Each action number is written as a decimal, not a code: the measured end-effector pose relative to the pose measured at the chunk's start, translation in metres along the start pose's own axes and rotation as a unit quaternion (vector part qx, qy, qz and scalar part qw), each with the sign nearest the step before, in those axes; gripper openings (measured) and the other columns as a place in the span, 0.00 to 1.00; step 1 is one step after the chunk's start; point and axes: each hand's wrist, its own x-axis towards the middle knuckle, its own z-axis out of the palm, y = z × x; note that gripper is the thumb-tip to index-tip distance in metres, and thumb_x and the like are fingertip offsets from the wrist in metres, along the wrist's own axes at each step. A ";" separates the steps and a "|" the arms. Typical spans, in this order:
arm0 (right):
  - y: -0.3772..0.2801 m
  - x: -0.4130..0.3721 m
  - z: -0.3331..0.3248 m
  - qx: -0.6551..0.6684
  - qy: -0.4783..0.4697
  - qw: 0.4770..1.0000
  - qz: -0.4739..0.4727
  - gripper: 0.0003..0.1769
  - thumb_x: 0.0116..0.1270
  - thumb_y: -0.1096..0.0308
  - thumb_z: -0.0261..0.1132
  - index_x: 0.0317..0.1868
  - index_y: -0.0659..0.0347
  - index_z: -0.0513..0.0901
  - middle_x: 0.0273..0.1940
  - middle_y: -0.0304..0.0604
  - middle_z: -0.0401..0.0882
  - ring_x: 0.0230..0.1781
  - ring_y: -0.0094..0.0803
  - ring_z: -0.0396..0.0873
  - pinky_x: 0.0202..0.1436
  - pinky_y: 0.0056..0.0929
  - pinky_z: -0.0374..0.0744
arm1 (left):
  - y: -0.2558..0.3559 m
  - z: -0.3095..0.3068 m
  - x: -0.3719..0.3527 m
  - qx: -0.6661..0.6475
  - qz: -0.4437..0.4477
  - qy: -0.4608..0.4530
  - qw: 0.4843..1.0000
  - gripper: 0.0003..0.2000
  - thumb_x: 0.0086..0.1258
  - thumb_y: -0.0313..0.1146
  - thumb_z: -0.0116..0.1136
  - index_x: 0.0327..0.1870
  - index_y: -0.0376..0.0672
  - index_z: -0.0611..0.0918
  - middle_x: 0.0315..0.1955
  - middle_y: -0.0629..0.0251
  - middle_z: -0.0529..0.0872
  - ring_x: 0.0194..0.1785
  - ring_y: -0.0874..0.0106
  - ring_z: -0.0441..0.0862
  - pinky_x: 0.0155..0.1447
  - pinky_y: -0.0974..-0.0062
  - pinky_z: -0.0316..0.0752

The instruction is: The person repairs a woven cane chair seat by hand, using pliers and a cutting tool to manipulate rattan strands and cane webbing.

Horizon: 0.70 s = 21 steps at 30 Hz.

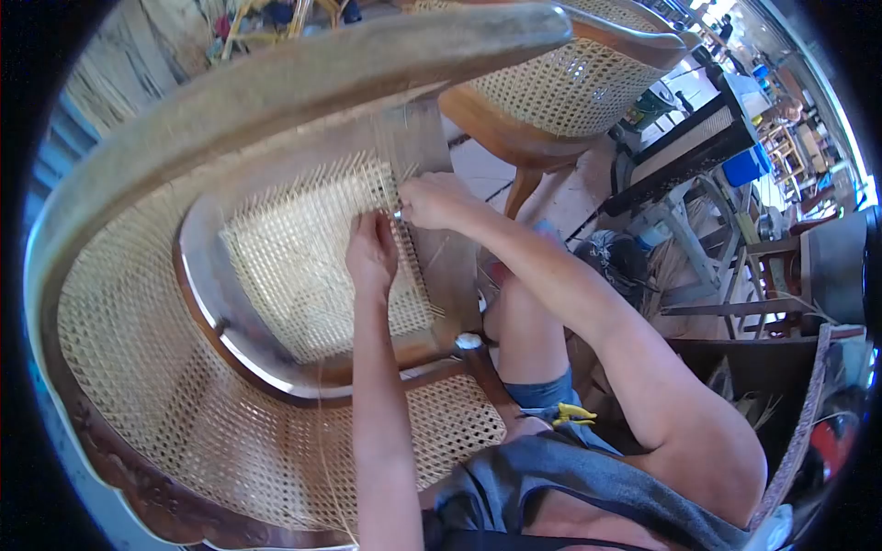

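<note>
A wooden armchair with cane panels stands before me, and its woven cane seat (pixel 294 248) has loose strand ends sticking out along the far and right edges. My left hand (pixel 372 253) is closed at the right part of the weave, fingers pinched together against the cane. Just beyond it, my right hand (pixel 432 200) is a fist over the wooden seat frame (pixel 432 138). A small shiny metal bit (pixel 398 215) shows between the two hands; what each hand grips is mostly hidden, and I cannot tell what it is.
The curved armrest (pixel 303 78) arches over the far side of the seat. Yellow-handled pliers (pixel 571 415) lie on my lap. A second cane chair (pixel 560 87) stands behind, with a black-framed panel (pixel 684 147) to its right. A long loose strand (pixel 326 450) hangs beside my left forearm.
</note>
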 end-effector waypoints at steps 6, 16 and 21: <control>-0.002 -0.015 0.010 -0.034 0.058 0.998 0.011 0.13 0.63 0.61 0.62 0.34 0.64 0.84 0.34 0.58 0.84 0.40 0.52 0.84 0.44 0.49 0.80 | -0.002 0.005 -0.001 -0.049 0.014 0.024 0.998 0.03 0.68 0.26 0.54 0.38 0.42 0.79 0.37 0.53 0.80 0.38 0.50 0.79 0.42 0.57 0.75; -0.009 -0.020 0.022 0.011 0.044 0.998 0.034 0.13 0.64 0.63 0.62 0.40 0.64 0.85 0.38 0.59 0.85 0.42 0.54 0.84 0.47 0.48 0.80 | 0.001 0.006 -0.003 -0.046 -0.027 0.036 0.998 0.04 0.68 0.27 0.56 0.41 0.41 0.80 0.39 0.54 0.82 0.40 0.50 0.81 0.43 0.58 0.77; -0.008 -0.020 0.024 0.010 0.051 0.998 0.039 0.12 0.64 0.64 0.61 0.40 0.64 0.84 0.37 0.59 0.84 0.42 0.54 0.84 0.48 0.50 0.80 | 0.000 0.006 0.000 -0.060 -0.028 0.041 0.997 0.04 0.68 0.26 0.56 0.41 0.40 0.80 0.39 0.53 0.82 0.40 0.50 0.81 0.44 0.59 0.77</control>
